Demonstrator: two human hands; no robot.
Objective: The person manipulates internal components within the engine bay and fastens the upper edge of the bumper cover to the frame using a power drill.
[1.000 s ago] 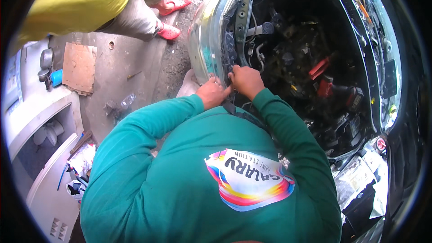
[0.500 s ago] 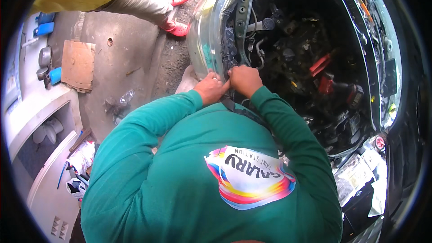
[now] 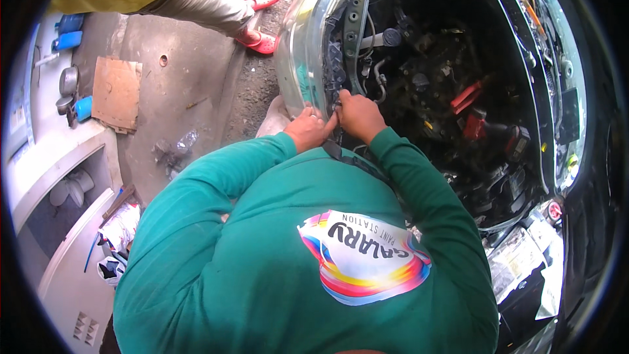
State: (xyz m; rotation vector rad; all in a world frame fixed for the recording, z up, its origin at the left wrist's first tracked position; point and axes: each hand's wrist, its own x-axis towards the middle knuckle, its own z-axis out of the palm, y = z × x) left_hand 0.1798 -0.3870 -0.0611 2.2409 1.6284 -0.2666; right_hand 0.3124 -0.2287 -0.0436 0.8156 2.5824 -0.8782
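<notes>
I lean over the front of a car with its engine bay [image 3: 426, 46] uncovered. My left hand [image 3: 309, 130] is closed at the rear-curving end of the glossy front bumper [image 3: 291, 59], its thumb stretched toward my other hand. Just to the right, my right hand [image 3: 360, 115] has its fingers curled in a pinch beside the black trim strip [image 3: 333, 65] along the bumper's inner edge. What those fingertips hold is too small to make out. Inside the bay lie red-handled pliers [image 3: 466, 97] and a red and black cordless power tool [image 3: 474, 124].
A person in a yellow top and red clogs [image 3: 265, 44] stands at the far left of the bumper. Flattened cardboard [image 3: 116, 94] lies on the concrete floor. A white cabinet [image 3: 78, 249] stands at left. Papers and plastic [image 3: 514, 265] are at lower right.
My right hand has shifted slightly right, and its fingers have lifted a little from the trim edge. My left hand stays in place on the bumper.
</notes>
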